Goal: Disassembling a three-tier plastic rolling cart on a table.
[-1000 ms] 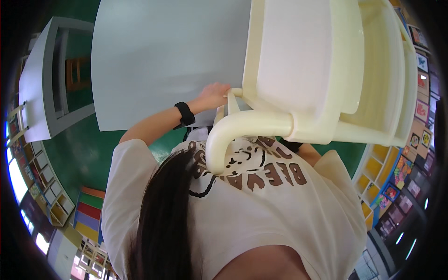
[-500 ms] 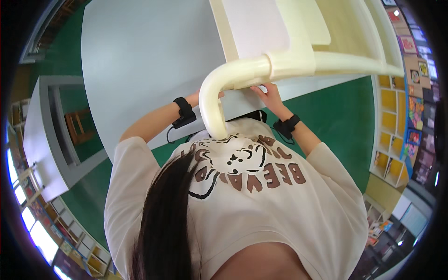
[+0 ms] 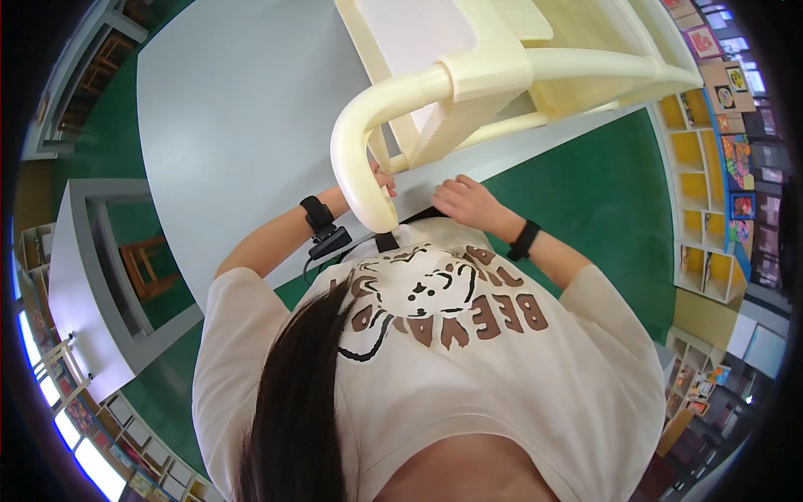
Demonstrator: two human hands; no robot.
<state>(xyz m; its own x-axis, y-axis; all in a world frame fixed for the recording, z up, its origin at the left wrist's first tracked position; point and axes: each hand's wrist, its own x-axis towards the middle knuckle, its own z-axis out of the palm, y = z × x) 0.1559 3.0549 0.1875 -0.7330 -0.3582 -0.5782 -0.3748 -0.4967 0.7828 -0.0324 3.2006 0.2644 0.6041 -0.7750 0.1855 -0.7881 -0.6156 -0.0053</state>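
Gripping cream plastic chair (image 3: 502, 75) upside-down over grey table (image 3: 242, 125): left hand (image 3: 381, 177) closed on its frame, mostly hidden; right hand (image 3: 464, 201) loosely curled beside table edge, grip unclear.

Cream plastic chairs: one (image 3: 519, 75), upper middle of the frame.
Hands: two, left hand (image 3: 381, 180) and right hand (image 3: 464, 201), both at centre.
Black wristbands: two, one (image 3: 316, 215) left of centre, one (image 3: 524, 240) right of centre.
Pale grey tables: one (image 3: 242, 125), upper left.
Wooden stools: one (image 3: 144, 266), far left.
Yellow cubby shelves: one unit (image 3: 698, 180), right edge.
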